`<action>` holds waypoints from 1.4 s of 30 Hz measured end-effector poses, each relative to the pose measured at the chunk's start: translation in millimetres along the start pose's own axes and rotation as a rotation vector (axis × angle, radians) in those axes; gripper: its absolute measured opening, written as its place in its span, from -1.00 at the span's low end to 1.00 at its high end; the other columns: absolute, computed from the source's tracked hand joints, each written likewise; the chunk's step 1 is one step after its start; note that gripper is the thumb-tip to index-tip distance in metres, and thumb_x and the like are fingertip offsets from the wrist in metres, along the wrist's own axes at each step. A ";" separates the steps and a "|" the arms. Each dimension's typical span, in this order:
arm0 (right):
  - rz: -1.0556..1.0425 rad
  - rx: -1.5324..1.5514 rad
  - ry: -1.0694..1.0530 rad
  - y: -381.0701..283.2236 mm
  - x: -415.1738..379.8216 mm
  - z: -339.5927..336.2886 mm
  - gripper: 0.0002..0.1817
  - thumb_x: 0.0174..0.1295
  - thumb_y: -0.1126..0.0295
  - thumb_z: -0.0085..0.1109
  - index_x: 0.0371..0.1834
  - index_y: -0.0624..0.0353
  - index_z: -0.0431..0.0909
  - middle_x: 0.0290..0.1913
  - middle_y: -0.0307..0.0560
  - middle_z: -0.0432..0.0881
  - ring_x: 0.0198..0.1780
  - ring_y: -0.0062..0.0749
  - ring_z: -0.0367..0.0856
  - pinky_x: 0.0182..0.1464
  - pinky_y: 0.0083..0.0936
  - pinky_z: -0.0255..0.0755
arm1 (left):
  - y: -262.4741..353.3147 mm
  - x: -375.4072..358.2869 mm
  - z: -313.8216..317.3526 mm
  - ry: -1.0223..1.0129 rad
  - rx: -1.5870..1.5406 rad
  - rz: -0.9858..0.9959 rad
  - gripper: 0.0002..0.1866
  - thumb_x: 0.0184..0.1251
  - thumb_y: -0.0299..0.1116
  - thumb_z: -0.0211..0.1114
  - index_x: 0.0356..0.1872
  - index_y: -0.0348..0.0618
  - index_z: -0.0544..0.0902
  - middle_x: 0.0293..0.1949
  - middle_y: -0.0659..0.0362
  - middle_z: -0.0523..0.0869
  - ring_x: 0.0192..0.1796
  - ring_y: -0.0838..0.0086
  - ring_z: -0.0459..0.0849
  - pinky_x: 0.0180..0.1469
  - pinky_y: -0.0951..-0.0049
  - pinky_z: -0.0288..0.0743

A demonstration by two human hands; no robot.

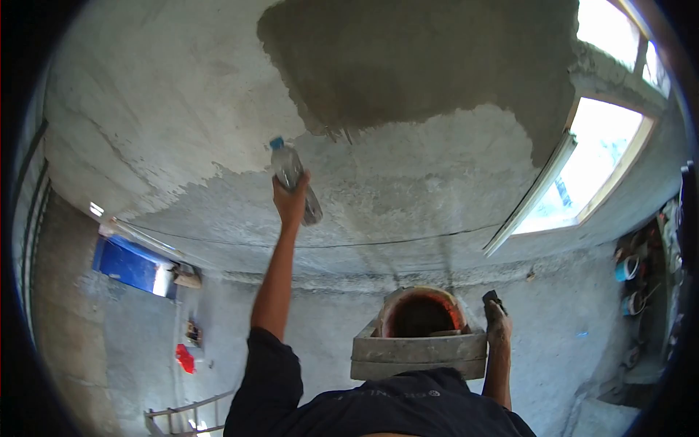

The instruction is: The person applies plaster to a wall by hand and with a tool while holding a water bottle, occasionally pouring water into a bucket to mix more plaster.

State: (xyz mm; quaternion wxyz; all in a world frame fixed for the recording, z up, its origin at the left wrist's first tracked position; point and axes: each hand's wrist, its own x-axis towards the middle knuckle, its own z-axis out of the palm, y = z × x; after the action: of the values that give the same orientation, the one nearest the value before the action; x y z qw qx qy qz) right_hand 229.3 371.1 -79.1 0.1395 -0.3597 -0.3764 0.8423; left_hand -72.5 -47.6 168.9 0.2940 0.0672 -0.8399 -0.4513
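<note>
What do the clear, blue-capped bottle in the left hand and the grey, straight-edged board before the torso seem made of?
Clear, blue-capped bottle: probably smooth, glossy plastic, being see-through with pale highlights. Grey, straight-edged board: perhaps rough, unvarnished wood, given its dull, streaky face, but no clear grain shows.

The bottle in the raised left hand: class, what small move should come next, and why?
Probably tip the bottle slightly towards the pale wall: the left hand grips it with its blue cap uppermost, just off the dark patch's lower-left edge in this view.
</note>
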 end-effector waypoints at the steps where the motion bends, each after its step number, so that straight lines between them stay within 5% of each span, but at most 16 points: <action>1: 0.167 0.038 -0.002 -5.6 9.6 -0.3 -0.62 0.15 0.54 0.25 0.05 0.40 0.51 -0.07 0.03 0.63 -0.05 -0.35 0.64 0.04 -0.52 0.54 | -10.5 -24.8 3.6 0.053 -0.098 -0.048 -0.29 0.00 -0.07 0.50 0.08 -0.31 0.41 -0.06 -0.14 0.63 -0.03 0.06 0.64 -0.01 0.21 0.49; 9: 0.108 -0.339 -0.477 -15.0 36.0 202.8 -0.78 0.19 0.47 0.25 -0.15 0.19 0.44 -0.08 0.00 0.63 -0.03 -0.17 0.65 0.01 -0.36 0.59 | -83.3 -162.3 66.3 0.387 -0.234 -0.397 -0.33 0.04 -0.22 0.50 0.12 -0.29 0.36 -0.06 -0.10 0.62 -0.05 0.07 0.64 -0.04 0.19 0.49; 11: -0.232 -0.689 -0.677 7.6 68.3 260.2 -0.80 0.23 0.52 0.20 -0.09 0.24 0.51 -0.08 0.05 0.67 -0.07 -0.18 0.68 0.01 -0.42 0.56 | -79.0 -172.9 75.6 0.365 -0.288 -0.488 -0.37 0.04 -0.29 0.50 0.09 -0.27 0.37 -0.08 -0.09 0.62 -0.06 0.09 0.64 -0.05 0.21 0.48; 13: -0.916 -1.101 -0.720 -2.6 58.5 334.0 -0.75 0.25 0.57 0.13 0.00 0.27 0.56 -0.05 0.10 0.68 -0.06 -0.19 0.70 0.01 -0.46 0.53 | -77.7 -177.5 82.5 0.324 -0.302 -0.537 -0.39 0.04 -0.31 0.49 0.07 -0.26 0.38 -0.09 -0.08 0.62 -0.06 0.10 0.65 -0.06 0.22 0.48; 15: -1.300 -0.991 -0.790 -1.7 68.9 400.2 -0.67 0.24 0.64 0.07 0.08 0.27 0.55 0.06 0.13 0.62 0.09 -0.21 0.63 0.09 -0.44 0.50 | -78.9 -175.3 87.5 0.285 -0.306 -0.580 -0.41 0.04 -0.32 0.49 0.06 -0.25 0.39 -0.09 -0.07 0.63 -0.07 0.11 0.65 -0.06 0.23 0.47; 21: -1.878 -0.707 -0.567 -9.5 88.8 562.0 -0.39 0.01 0.76 0.07 0.22 0.14 0.48 0.26 0.04 0.47 0.36 -0.06 0.34 0.34 -0.18 0.29 | -83.6 -154.8 83.4 0.297 -0.235 -0.498 -0.42 0.03 -0.34 0.49 0.04 -0.26 0.40 -0.09 -0.10 0.63 -0.06 0.05 0.63 -0.04 0.17 0.46; 25: -1.964 -0.628 -0.528 26.2 108.0 606.8 -0.35 -0.03 0.74 0.08 0.24 0.10 0.47 0.32 -0.07 0.42 0.41 -0.10 0.26 0.39 -0.13 0.22 | -94.6 -148.4 82.1 0.311 -0.225 -0.527 -0.42 0.02 -0.35 0.50 0.04 -0.25 0.41 -0.09 -0.11 0.62 -0.04 0.03 0.62 -0.03 0.14 0.45; 28: -2.074 -0.896 -0.775 75.2 121.9 597.4 -0.37 0.01 0.71 0.08 0.24 0.07 0.48 0.35 -0.14 0.39 0.42 -0.15 0.25 0.41 -0.14 0.19 | -93.8 -150.4 83.6 0.285 -0.219 -0.548 -0.43 0.02 -0.35 0.50 0.03 -0.25 0.41 -0.08 -0.11 0.63 -0.04 0.04 0.63 -0.03 0.15 0.45; 30: -1.956 -0.971 -1.070 84.6 121.6 588.9 -0.41 0.04 0.69 0.04 0.23 0.07 0.49 0.34 -0.15 0.40 0.42 -0.16 0.26 0.41 -0.09 0.17 | -87.0 -149.9 83.2 0.261 -0.236 -0.574 -0.43 0.01 -0.35 0.50 0.03 -0.25 0.41 -0.09 -0.10 0.63 -0.04 0.05 0.63 -0.02 0.15 0.46; 32: -1.765 -0.896 -1.129 64.1 115.0 584.6 -0.42 0.05 0.69 0.04 0.22 0.08 0.50 0.34 -0.14 0.41 0.41 -0.15 0.27 0.40 -0.09 0.18 | -80.9 -151.1 83.3 0.231 -0.306 -0.590 -0.43 0.01 -0.35 0.50 0.03 -0.24 0.41 -0.10 -0.09 0.64 -0.06 0.07 0.64 -0.03 0.16 0.47; 34: -1.844 -0.712 -1.029 19.2 95.5 598.7 -0.44 0.07 0.67 0.03 0.20 0.08 0.51 0.33 -0.14 0.42 0.38 -0.15 0.32 0.39 -0.14 0.22 | -81.4 -153.9 89.6 0.216 -0.312 -0.585 -0.44 0.03 -0.33 0.49 0.01 -0.27 0.40 -0.13 -0.08 0.64 -0.10 0.12 0.65 -0.07 0.21 0.49; 35: -2.084 -0.614 -0.877 -3.3 85.0 608.6 -0.45 0.09 0.66 0.02 0.20 0.06 0.51 0.32 -0.14 0.43 0.37 -0.16 0.34 0.38 -0.19 0.24 | -81.2 -156.7 92.1 0.203 -0.313 -0.570 -0.45 0.06 -0.32 0.48 0.00 -0.29 0.40 -0.16 -0.07 0.65 -0.15 0.16 0.66 -0.12 0.25 0.50; 38: -2.134 -0.668 -0.703 -20.9 89.4 624.9 -0.44 0.08 0.65 0.03 0.21 0.02 0.51 0.33 -0.10 0.42 0.35 -0.16 0.38 0.37 -0.25 0.26 | -77.9 -159.6 93.5 0.184 -0.327 -0.541 -0.45 0.05 -0.32 0.48 0.00 -0.28 0.39 -0.18 -0.07 0.66 -0.15 0.16 0.67 -0.13 0.25 0.50; 42: -2.047 -0.998 -0.907 37.7 125.5 604.3 -0.44 0.04 0.60 0.12 0.20 -0.01 0.52 0.33 -0.08 0.42 0.34 -0.14 0.38 0.35 -0.26 0.29 | -74.2 -160.1 93.2 0.181 -0.294 -0.554 -0.46 0.05 -0.32 0.48 -0.01 -0.27 0.39 -0.19 -0.07 0.65 -0.16 0.16 0.67 -0.15 0.25 0.50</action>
State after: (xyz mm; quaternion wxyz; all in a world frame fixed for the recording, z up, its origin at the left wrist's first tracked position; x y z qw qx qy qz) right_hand -287.1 86.5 107.1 0.4403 0.4140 -0.7812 0.1562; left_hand -4.6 36.6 1.2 0.2401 0.2899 -0.6859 -0.6228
